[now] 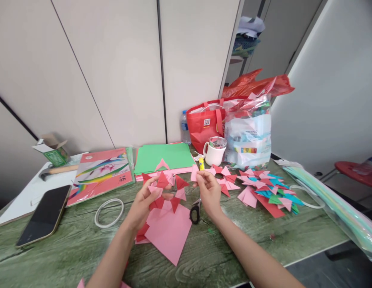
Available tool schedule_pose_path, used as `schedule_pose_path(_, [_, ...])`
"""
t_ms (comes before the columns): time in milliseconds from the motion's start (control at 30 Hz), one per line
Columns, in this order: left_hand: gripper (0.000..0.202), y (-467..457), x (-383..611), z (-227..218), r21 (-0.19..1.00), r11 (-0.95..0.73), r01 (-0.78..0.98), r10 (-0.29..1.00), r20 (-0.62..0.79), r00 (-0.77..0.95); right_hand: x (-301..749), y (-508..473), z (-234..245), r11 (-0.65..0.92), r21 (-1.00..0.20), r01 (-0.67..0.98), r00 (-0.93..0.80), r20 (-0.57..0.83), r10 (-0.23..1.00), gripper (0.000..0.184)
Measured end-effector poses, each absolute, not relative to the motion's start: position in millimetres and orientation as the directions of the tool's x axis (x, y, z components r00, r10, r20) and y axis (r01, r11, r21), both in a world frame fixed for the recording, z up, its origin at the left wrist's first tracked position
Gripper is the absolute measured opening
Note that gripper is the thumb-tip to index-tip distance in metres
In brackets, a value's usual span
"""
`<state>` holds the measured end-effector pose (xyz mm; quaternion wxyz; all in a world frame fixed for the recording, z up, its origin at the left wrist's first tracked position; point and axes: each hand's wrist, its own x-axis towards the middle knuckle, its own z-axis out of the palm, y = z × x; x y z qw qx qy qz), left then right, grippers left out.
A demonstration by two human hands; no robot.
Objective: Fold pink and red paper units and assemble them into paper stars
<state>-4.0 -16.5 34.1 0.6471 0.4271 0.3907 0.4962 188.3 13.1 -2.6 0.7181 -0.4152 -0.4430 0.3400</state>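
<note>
You held a half-built ring of red and pink folded points (169, 190) just above the desk (69, 248), near its front edge and in the middle. Your left hand (145, 200) pinched the ring's left side, thumb on top. Your right hand (207, 192) was just to the ring's right, its fingers pressed together on a small pink folded piece (194, 173).

By the look of it, much of the folding was done: a pile of finished folded pieces (264, 188) lay on the right. The ring itself looked only partly joined, with gaps between its points. A flat pink sheet (169, 234) lay under your hands, the scissors (195, 212) beside it, and a stack of green paper (165, 157) sat unfolded on the far side.
</note>
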Motion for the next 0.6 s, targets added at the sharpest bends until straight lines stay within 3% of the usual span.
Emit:
schedule_pose_path(167, [0.063, -17.3, -4.8, 36.6, 0.960, 0.134, -0.247, 0.979, -0.090, 0.183, 184.2, 8.0, -1.9, 0.510, -0.859, -0.054, 0.349, 0.462, 0.815, 0.038])
schedule_pose_path(333, [0.055, -17.0, -4.3, 39.5, 0.957, 0.160, -0.244, 0.983, -0.131, 0.129, 185.2, 2.4, -0.3, 0.479, -0.878, -0.009, 0.289, 0.456, 0.842, 0.013])
schedule_pose_path(467, [0.033, -16.4, -5.6, 40.2, 0.966, 0.148, -0.214, 0.983, -0.120, 0.139, 185.2, -0.9, 6.0, 0.485, -0.874, 0.026, 0.264, 0.474, 0.840, 0.017])
schedule_pose_path(600, [0.021, -17.0, -7.8, 41.6, 0.975, 0.145, -0.166, 0.972, -0.110, 0.207, 182.7, -2.0, 8.8, 0.467, -0.876, -0.118, 0.304, 0.416, 0.857, 0.023])
